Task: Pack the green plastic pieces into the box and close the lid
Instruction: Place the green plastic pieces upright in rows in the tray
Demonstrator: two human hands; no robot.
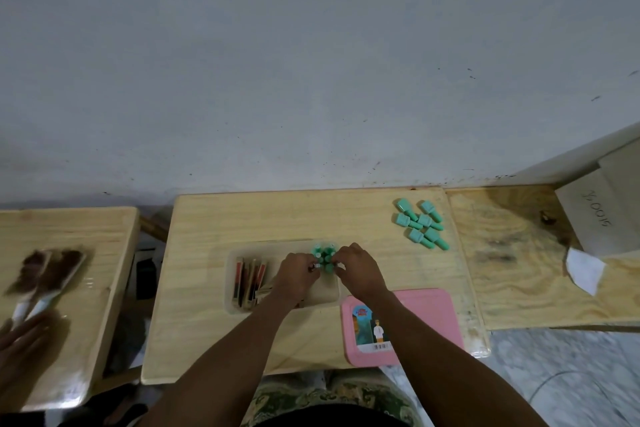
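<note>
Two grips on one cluster | left hand (pixel 297 274) and right hand (pixel 361 270) each pinch the upright green pieces (pixel 324 257) in the box (pixel 230 282), its 1 o'clock corner | loose pieces (pixel 420 227) on desk (pixel 214 218) at 2 o'clock | pink lid (pixel 426 315) at 5 o'clock

Light wooden table (pixel 207 340). Directly on it: 1 pale box (pixel 232 308) at centre, 1 pink lid (pixel 426 315) just right of it, green plastic pieces (pixel 423 220) clustered loose at the far right.

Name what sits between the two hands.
A cluster of green pieces, upright in the box, sits between the left hand and the right hand. The head view shows it.
</note>
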